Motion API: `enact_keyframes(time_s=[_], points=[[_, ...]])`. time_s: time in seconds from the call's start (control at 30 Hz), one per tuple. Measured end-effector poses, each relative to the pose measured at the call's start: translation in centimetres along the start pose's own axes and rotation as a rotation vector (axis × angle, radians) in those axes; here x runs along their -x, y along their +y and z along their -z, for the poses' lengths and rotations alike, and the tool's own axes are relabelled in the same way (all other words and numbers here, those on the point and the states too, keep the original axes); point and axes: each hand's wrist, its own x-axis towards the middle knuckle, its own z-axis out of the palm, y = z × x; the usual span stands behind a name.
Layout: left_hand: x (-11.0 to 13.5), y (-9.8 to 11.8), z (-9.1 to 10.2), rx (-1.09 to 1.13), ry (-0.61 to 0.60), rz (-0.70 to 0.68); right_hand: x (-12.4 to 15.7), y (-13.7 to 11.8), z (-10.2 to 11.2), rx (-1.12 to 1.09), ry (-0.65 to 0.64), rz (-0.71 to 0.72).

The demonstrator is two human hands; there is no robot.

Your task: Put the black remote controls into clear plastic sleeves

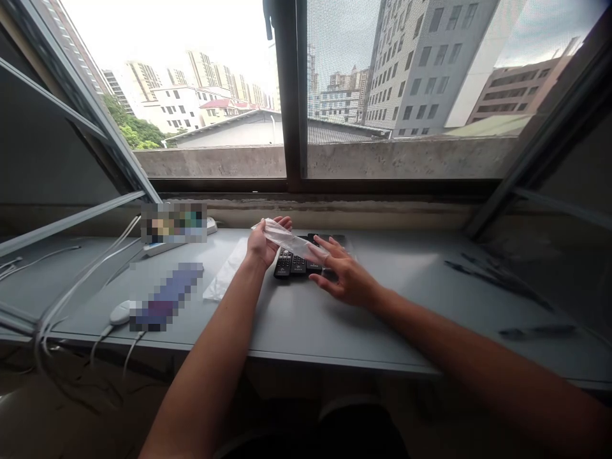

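A narrow, see-through plastic bag (295,242) stretches slantwise between my two hands above the desk. My left hand (261,245) holds its upper left end under the thumb, with the other fingers stretched out. At the lower right end, my right hand (351,274) has its fingers spread, and they touch the bag. Whether anything lies inside the bag I cannot tell. Several black remote controls (283,264) lie side by side beneath, partly hidden by the bag and my right hand. Left of my left wrist, more clear plastic bags (225,273) lie flat.
A white power strip (179,241) and a blurred-out phone-like object (167,296) are on the left of the grey desk (296,331). Beside them are a round white charger (122,312) and white cables (86,274). Dark cables (497,280) lie right. A window stands behind.
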Motion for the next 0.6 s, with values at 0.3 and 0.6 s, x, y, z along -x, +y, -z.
enact_keyframes(time_s=[0.3,0.6], points=[[-0.50,0.35,0.72,0.008,0.103,-0.014,-0.06,-0.19,0.12,0.008,0.021,0.015],[-0.63,0.42,0.93,-0.046,0.157,-0.033,-0.24,-0.67,0.31,0.007,0.075,0.022]])
